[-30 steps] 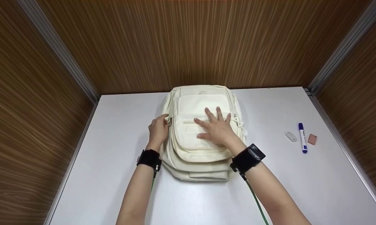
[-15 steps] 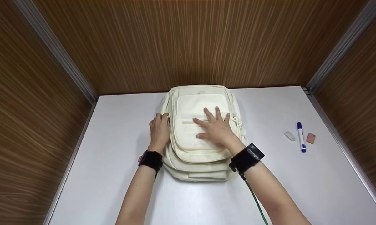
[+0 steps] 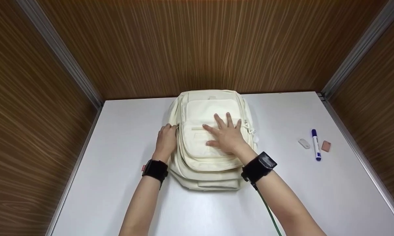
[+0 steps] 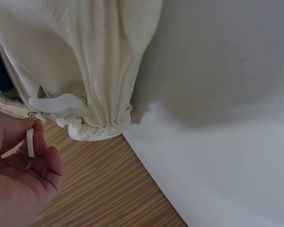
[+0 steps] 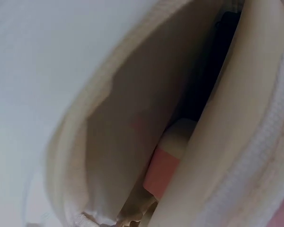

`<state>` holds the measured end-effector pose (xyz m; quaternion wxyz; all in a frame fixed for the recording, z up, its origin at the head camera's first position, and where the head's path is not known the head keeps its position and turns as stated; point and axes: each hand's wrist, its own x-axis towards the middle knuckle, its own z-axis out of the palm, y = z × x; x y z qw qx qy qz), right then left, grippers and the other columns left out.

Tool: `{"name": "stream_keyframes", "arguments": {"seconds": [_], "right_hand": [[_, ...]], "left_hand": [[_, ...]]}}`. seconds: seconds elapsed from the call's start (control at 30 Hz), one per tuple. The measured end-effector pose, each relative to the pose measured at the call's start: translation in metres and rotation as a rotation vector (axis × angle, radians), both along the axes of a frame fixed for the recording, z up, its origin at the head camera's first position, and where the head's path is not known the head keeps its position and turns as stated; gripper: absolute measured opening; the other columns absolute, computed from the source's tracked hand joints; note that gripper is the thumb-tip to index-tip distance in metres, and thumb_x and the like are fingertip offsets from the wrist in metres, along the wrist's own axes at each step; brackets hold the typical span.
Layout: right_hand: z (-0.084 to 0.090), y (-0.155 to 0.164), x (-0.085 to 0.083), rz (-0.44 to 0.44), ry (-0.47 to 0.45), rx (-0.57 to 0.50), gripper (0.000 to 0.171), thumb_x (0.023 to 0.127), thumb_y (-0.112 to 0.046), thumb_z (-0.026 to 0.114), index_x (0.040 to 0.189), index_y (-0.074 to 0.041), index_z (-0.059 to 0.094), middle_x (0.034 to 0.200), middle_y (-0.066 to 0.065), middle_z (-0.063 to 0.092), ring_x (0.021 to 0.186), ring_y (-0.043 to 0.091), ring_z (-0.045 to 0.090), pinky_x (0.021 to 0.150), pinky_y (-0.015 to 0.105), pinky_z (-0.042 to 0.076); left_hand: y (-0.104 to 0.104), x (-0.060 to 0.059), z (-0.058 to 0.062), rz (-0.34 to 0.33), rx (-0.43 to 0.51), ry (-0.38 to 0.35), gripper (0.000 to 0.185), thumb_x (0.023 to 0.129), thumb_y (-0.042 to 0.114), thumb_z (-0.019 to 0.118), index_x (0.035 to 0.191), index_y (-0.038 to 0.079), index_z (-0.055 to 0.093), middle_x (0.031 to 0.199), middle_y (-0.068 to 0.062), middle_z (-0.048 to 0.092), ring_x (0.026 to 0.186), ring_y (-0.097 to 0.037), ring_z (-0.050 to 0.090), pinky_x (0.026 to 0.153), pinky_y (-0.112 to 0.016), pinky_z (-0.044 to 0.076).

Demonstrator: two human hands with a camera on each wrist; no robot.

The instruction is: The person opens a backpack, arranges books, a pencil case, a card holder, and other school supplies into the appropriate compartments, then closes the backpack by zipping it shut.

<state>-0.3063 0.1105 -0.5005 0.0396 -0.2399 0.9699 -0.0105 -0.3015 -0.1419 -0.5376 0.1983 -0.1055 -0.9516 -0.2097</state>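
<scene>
A cream backpack (image 3: 210,111) lies front side up on the white table. At its left edge my left hand (image 3: 166,141) pinches a zipper pull (image 4: 30,143) between thumb and fingers, as the left wrist view shows. A pale loop (image 4: 61,104) on the bag hangs just above those fingertips. My right hand (image 3: 228,136) rests with spread fingers on the front panel. The right wrist camera looks into a gaping pocket (image 5: 118,118) of the bag. Inside it are a pink-and-white object (image 5: 165,163) and something dark (image 5: 210,71), both partly hidden by the fabric.
On the right part of the table (image 3: 282,196) lie a blue-capped marker (image 3: 316,145), a small whitish block (image 3: 304,143) and a small pinkish block (image 3: 326,146). Wood-grain panels (image 3: 210,46) close off the back and both sides.
My left hand has shifted slightly toward the near end along the bag's left edge, its fingers curling in more. The right hand stays in place on the front panel.
</scene>
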Motion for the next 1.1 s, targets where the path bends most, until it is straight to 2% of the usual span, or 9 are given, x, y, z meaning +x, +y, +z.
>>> {"name": "stream_keyframes", "arguments": {"seconds": [0.1,0.23,0.5,0.63,0.87,1.1], "right_hand": [[0.000,0.000,0.000,0.001,0.005,0.005,0.071,0.088,-0.073,0.043,0.152,-0.048,0.024,0.164,0.009,0.000,0.142,0.052,-0.006,0.100,0.079,0.006],[0.001,-0.001,-0.002,-0.001,0.000,0.011,0.071,0.089,-0.073,0.042,0.152,-0.048,0.022,0.164,0.008,-0.002,0.142,0.051,-0.008,0.100,0.079,0.005],[0.002,-0.006,-0.013,-0.017,0.002,0.024,0.071,0.089,-0.074,0.040,0.152,-0.049,0.020,0.164,0.007,-0.002,0.143,0.050,-0.008,0.100,0.079,0.006],[0.002,-0.007,-0.016,-0.015,0.008,0.038,0.071,0.089,-0.073,0.039,0.153,-0.048,0.019,0.164,0.007,-0.002,0.143,0.050,-0.007,0.100,0.079,0.008],[0.001,-0.005,-0.018,-0.027,0.024,0.059,0.071,0.090,-0.074,0.037,0.153,-0.048,0.017,0.164,0.007,-0.002,0.144,0.049,-0.006,0.100,0.079,0.009],[0.000,-0.008,-0.018,-0.023,0.027,0.039,0.071,0.090,-0.073,0.038,0.153,-0.048,0.018,0.164,0.007,-0.002,0.143,0.050,-0.007,0.099,0.080,0.008]], "left_hand": [[0.001,0.001,0.002,-0.007,-0.056,-0.020,0.024,0.091,-0.005,0.056,0.110,-0.005,0.070,0.092,-0.021,0.064,0.081,-0.040,0.061,0.072,-0.049,0.049],[0.001,0.000,0.004,0.021,-0.121,-0.063,0.026,0.091,-0.001,0.056,0.114,-0.001,0.070,0.093,-0.018,0.066,0.083,-0.038,0.063,0.068,-0.049,0.048],[0.003,-0.009,0.010,0.056,-0.156,-0.098,0.028,0.095,0.002,0.052,0.119,0.000,0.068,0.098,-0.018,0.066,0.090,-0.037,0.061,0.070,-0.049,0.047],[0.006,-0.009,0.014,0.073,-0.171,-0.140,0.027,0.095,0.002,0.053,0.117,-0.001,0.068,0.100,-0.018,0.063,0.094,-0.035,0.058,0.073,-0.048,0.047],[0.009,0.006,0.020,0.056,-0.115,-0.220,0.024,0.096,0.003,0.054,0.114,-0.002,0.068,0.096,-0.017,0.064,0.090,-0.035,0.062,0.073,-0.050,0.050],[0.007,0.025,0.024,0.027,0.002,-0.266,0.024,0.096,0.002,0.052,0.114,-0.005,0.066,0.100,-0.021,0.064,0.091,-0.036,0.065,0.073,-0.048,0.053]]}}
